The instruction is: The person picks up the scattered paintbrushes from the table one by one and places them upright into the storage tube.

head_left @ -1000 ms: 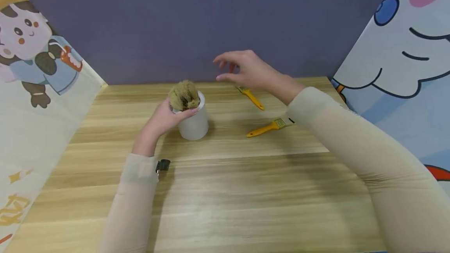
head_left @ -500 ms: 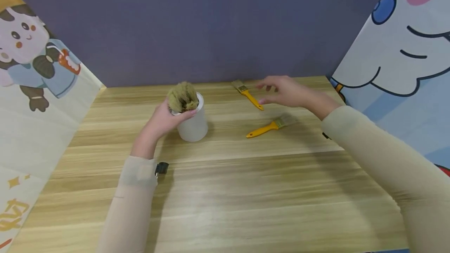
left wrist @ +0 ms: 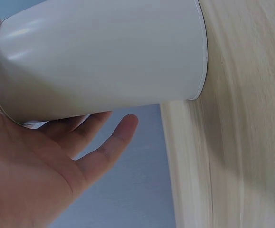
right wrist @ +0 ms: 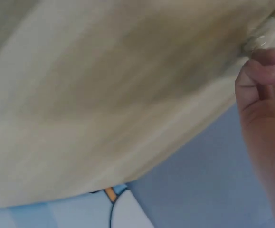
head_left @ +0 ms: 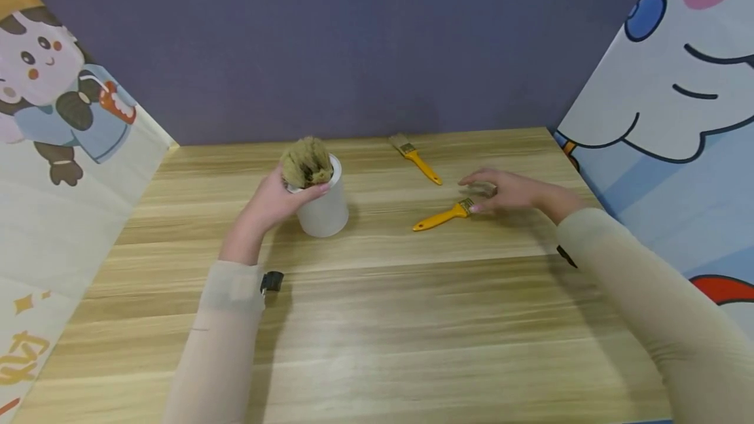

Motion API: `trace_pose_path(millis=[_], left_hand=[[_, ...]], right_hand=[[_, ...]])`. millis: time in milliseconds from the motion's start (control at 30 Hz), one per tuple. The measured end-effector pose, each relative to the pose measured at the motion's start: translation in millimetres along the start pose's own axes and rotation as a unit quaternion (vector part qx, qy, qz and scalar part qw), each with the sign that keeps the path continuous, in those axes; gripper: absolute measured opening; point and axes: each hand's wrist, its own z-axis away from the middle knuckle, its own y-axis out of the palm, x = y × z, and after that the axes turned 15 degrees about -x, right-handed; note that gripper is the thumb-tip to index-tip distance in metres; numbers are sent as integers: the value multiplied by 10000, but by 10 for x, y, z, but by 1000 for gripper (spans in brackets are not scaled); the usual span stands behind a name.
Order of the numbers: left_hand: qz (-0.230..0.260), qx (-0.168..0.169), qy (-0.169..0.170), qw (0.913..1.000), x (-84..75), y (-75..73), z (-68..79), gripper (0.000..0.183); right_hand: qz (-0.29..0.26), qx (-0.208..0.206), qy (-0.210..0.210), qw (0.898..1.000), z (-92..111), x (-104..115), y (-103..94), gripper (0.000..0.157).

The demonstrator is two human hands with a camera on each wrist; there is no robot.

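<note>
In the head view my left hand (head_left: 272, 205) holds a white cylindrical container (head_left: 325, 213) by its rim, thumb over the near side. A bushy tan bristle tuft (head_left: 307, 162) sticks out of its mouth. The left wrist view shows the container's smooth wall (left wrist: 109, 57) and its base at the wood. To the right, my right hand (head_left: 511, 190) is over the bristle end of a yellow-handled paintbrush (head_left: 440, 218), thumb at the ferrule and index finger extended. Its bristles are mostly hidden by the hand; the right wrist view shows pale bristles (right wrist: 263, 40) at the fingertips.
Another yellow-handled paintbrush (head_left: 423, 165) lies farther back on the wooden table (head_left: 377, 332), near the dark purple back wall (head_left: 365, 51). Cartoon-printed panels stand at the left (head_left: 59, 228) and right (head_left: 677, 201).
My right hand has moved right and down toward me, from above the far paintbrush to the bristle end of the nearer one. My left hand and the container have stayed in place.
</note>
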Motion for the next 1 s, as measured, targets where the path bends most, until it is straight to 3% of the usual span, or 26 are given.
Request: trace_pose_path(millis=[467,1000], left_hand=[[-84,-13,-3,10000,-16,-5,14,101],[5,-51,13,10000,-26,-11,-15,103]], right_hand=[[-576,65,-21,9983,46,-199,98,56],[-142,-9,47,9999,79,-128,197,43]])
